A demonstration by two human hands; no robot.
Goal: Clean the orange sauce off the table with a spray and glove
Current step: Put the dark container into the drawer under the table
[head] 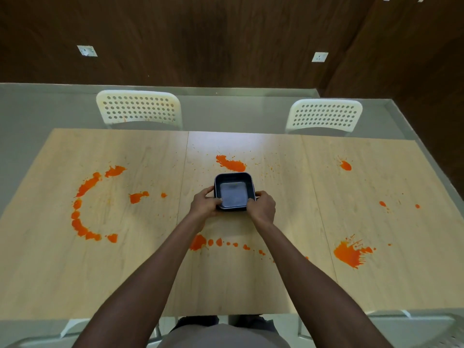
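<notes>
Covering the light wooden worktop (125,272) in many places, the orange sauce lies in separate patches: a curved chain of blots (84,209) on the left part, a long blot (231,164) in the middle near the far edge, a row of drops (221,242) in the middle nearer to the person, and a big splash (350,252) on the right part, with small spots beyond it. Between the long blot and the row of drops there is a dark square container (233,190) with a pale inside bottom. The left hand (204,203) has its grip closed on the near left corner of this container, and the right hand (262,207) grips the near right corner, thumbs lying over the rim. Behind the far edge of the worktop two white chairs (139,108) with perforated backs are standing, well apart. The wall behind is dark wood with white sockets (87,51).
</notes>
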